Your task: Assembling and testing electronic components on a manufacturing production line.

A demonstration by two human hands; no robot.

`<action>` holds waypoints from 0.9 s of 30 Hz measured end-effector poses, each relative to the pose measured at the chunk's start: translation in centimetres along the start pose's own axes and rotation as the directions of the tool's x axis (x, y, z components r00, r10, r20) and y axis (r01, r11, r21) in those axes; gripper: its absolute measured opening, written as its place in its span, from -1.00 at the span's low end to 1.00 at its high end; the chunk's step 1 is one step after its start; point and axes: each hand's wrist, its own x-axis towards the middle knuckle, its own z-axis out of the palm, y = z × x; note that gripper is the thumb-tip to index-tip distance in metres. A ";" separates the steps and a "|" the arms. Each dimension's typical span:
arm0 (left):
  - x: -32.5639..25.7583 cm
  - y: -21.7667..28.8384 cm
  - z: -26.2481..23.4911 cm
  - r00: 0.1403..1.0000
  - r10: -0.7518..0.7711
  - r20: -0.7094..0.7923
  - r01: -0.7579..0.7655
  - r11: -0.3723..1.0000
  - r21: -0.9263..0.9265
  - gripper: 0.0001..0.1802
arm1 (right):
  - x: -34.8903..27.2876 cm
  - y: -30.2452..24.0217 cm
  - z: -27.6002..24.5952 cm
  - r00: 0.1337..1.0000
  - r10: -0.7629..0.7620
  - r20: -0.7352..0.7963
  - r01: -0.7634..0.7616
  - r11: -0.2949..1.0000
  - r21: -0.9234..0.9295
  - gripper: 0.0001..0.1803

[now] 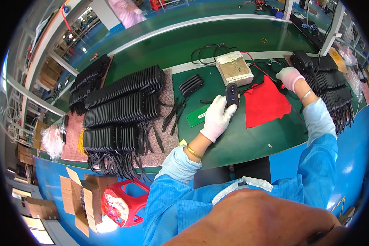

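The gloved left hand [215,119] pinches a black buttoned device [232,96] above the green table [250,143], just left of a red cloth [267,105], while the gloved right hand [290,78] is curled near dark cables [277,62], its grip impossible to tell, and black units [115,111] lie stacked farther left.

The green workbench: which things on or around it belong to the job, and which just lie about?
Probably in the job:
black oblong device with buttons, in the left hand
rows of slim black pieces
flat red cloth near the right hand
beige boxy unit

Probably just lying about:
red plastic stool
open brown cardboard box
crumpled clear plastic
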 end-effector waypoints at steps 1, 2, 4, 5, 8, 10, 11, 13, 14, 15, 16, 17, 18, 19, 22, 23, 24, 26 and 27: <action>0.0 0.1 0.0 1.000 0.003 0.001 -0.003 1.000 0.003 -0.79 | -0.6 -0.7 -0.3 0.991 0.056 -0.124 -0.056 0.998 0.007 -0.61; 0.0 0.1 0.0 1.000 0.007 0.003 -0.007 1.000 0.007 -0.79 | -1.2 -1.5 -0.7 0.963 0.111 -0.246 -0.110 0.994 0.021 -0.60; -0.2 0.1 0.0 1.000 0.007 0.008 -0.007 1.000 0.010 -0.79 | -2.6 -3.6 -2.1 0.840 0.099 -0.533 0.033 0.972 0.231 -0.59; -0.4 -0.1 0.1 1.000 0.003 0.009 -0.003 1.000 0.006 -0.79 | -3.3 -5.4 -3.4 0.720 0.083 -0.689 0.250 0.895 0.369 -0.58; -0.2 -1.1 0.1 1.000 -0.005 0.002 0.005 1.000 -0.004 -0.78 | -3.7 -11.6 -6.2 0.823 0.091 -0.561 0.539 0.185 0.822 -0.61; 0.0 -0.8 0.4 1.000 -0.016 0.008 0.016 0.999 -0.035 -0.78 | -1.9 -14.3 -5.4 0.773 0.085 -0.628 0.630 0.014 0.777 -0.65; 0.0 -0.9 0.4 0.999 -0.038 0.001 0.038 0.997 -0.065 -0.78 | -1.4 -15.7 -5.5 0.773 0.084 -0.628 0.630 0.009 0.777 -0.65; 0.0 -1.1 0.3 0.997 -0.079 -0.014 0.076 0.989 -0.125 -0.77 | -1.0 -18.0 -5.7 0.863 0.113 -0.492 0.498 -0.347 0.795 -0.68; 0.0 -1.0 0.3 0.997 -0.081 -0.015 0.079 0.989 -0.126 -0.77 | -1.0 -18.6 -5.7 0.864 0.110 -0.491 0.496 -0.347 0.796 -0.68; 0.0 -1.0 0.3 0.996 -0.093 -0.014 0.091 0.988 -0.128 -0.77 | -1.1 -19.0 -5.7 0.873 0.121 -0.472 0.479 -0.389 0.787 -0.68; -0.1 -1.0 0.2 0.994 -0.105 -0.012 0.103 0.986 -0.131 -0.77 | -1.2 -19.4 -5.6 0.882 0.131 -0.452 0.461 -0.430 0.776 -0.68; -0.1 -0.9 0.1 0.993 -0.117 -0.010 0.115 0.984 -0.134 -0.76 | -1.2 -19.7 -5.5 0.892 0.141 -0.430 0.443 -0.470 0.764 -0.68; -0.2 -0.9 0.1 0.992 -0.130 -0.007 0.128 0.982 -0.138 -0.76 | -1.2 -19.9 -5.4 0.901 0.149 -0.408 0.424 -0.509 0.749 -0.68; -0.2 -0.8 0.1 0.991 -0.132 -0.009 0.130 0.982 -0.140 -0.76 | -1.0 -20.0 -5.1 0.902 0.146 -0.407 0.421 -0.509 0.751 -0.68; -0.1 -0.5 0.2 0.999 -0.003 -0.044 0.002 1.000 -0.031 -0.77 | -0.7 -20.2 -4.0 0.882 0.177 -0.436 0.459 -0.531 0.712 -0.67; 0.0 -0.5 0.3 0.998 0.040 -0.050 -0.040 0.999 0.006 -0.77 | -0.6 -20.2 -3.6 0.876 0.188 -0.444 0.470 -0.540 0.698 -0.67; -0.1 -0.5 0.4 0.999 0.032 -0.043 -0.032 0.999 0.002 -0.77 | -0.9 -20.3 -3.5 0.881 0.188 -0.435 0.462 -0.544 0.701 -0.67; 0.0 -0.7 0.5 0.994 0.089 -0.061 -0.087 0.996 0.033 -0.78 | -0.9 -20.3 -3.5 0.871 0.205 -0.446 0.481 -0.533 0.696 -0.66; 0.1 -0.8 0.5 0.991 0.117 -0.068 -0.114 0.992 0.049 -0.78 | -0.9 -20.3 -3.6 0.867 0.213 -0.451 0.491 -0.528 0.694 -0.66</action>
